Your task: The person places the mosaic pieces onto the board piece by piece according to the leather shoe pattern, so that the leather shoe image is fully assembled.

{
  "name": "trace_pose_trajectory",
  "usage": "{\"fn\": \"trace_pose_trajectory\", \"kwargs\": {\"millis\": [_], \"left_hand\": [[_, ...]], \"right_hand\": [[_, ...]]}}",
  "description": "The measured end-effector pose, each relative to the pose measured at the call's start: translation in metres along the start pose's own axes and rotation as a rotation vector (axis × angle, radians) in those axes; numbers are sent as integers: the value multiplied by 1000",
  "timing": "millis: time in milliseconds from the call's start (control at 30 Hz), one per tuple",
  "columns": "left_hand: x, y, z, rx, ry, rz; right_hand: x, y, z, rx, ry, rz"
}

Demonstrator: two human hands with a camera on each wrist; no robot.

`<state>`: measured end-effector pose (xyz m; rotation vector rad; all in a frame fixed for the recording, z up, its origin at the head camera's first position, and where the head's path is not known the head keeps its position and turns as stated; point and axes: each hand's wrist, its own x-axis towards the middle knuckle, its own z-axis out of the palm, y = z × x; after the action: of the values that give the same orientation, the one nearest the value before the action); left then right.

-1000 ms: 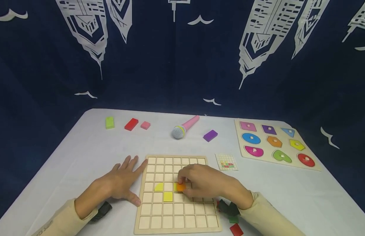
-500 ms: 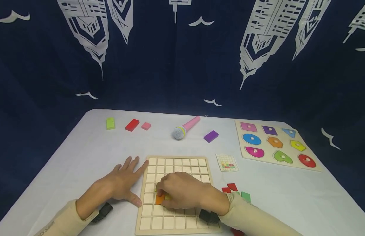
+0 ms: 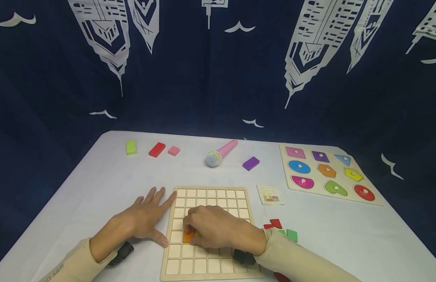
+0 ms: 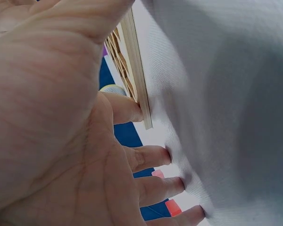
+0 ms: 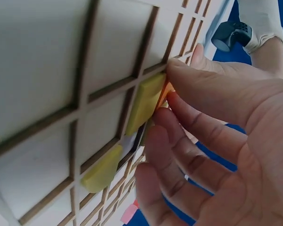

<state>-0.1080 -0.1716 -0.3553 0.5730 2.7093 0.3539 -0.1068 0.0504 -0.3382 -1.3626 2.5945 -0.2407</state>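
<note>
My right hand (image 3: pixel 214 227) bends over the wooden grid board (image 3: pixel 211 276) and pinches an orange square tile (image 3: pixel 188 236) between thumb and fingertips, right at a cell on the left side. In the right wrist view the orange tile (image 5: pixel 164 94) shows as a sliver beside a yellow square tile (image 5: pixel 146 101). A yellow rounded tile (image 5: pixel 103 169) sits in another cell there. The hand hides most of these tiles in the head view. My left hand (image 3: pixel 145 215) lies spread on the white cloth, index finger and thumb touching the board's left edge.
Red and green tiles (image 3: pixel 292 235) lie loose right of the board, partly behind the right sleeve. A small pattern card (image 3: pixel 270 195) is above them. Farther back are a pink toy microphone (image 3: pixel 221 152), a purple block (image 3: pixel 251 163), several other blocks and a shape puzzle (image 3: pixel 330 172).
My right hand has carried the orange tile left and slightly nearer across the board, to the cell left of the yellow square. The left hand has stayed in place.
</note>
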Motion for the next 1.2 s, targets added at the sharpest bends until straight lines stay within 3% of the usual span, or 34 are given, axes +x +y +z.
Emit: {"fn": "trace_pose_trajectory", "kwargs": {"millis": [233, 400, 533, 667, 867, 1200], "left_hand": [[2, 0, 2, -2, -7, -11], [3, 1, 2, -1, -10, -21], [4, 3, 2, 8, -16, -27], [3, 5, 2, 15, -31, -24], [0, 4, 1, -4, -47, -22], [-4, 2, -1, -46, -64, 4]], "right_hand": [[1, 1, 1, 62, -51, 82], [-12, 3, 1, 57, -20, 45], [-32, 11, -4, 50, -1, 0], [-58, 27, -8, 132, 37, 19], [-97, 59, -18, 251, 66, 109], [-152, 102, -26, 330, 46, 307]]}}
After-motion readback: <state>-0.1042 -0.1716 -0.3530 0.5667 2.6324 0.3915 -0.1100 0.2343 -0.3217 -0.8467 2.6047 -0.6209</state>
